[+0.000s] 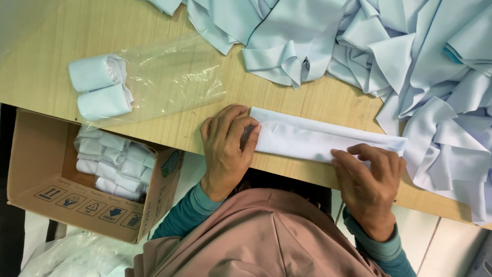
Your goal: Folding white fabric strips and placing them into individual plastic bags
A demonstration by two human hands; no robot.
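— Where did the folded white cloth strip (318, 139) lie?

— Flat on the tabletop (46, 77) near its front edge, running from about 9 o'clock to 3 o'clock between the two hands.

— And the left hand (227, 149)?

— Its grip was closed over the strip's left end, fingers curled on top and the thumb pinching the fold.

— The right hand (370, 177)?

— It pressed the strip's right end at 4 o'clock, fingers nearly flat on the cloth; whether it pinched the edge, I couldn't tell.

— What else was around?

— A heap of pale blue fabric (389, 46) at 1 o'clock, a clear plastic bag (169, 77) with two rolled cloths (100, 87) at 10 o'clock, and a cardboard box (46, 190) of rolls at 8 o'clock, below the tabletop edge.
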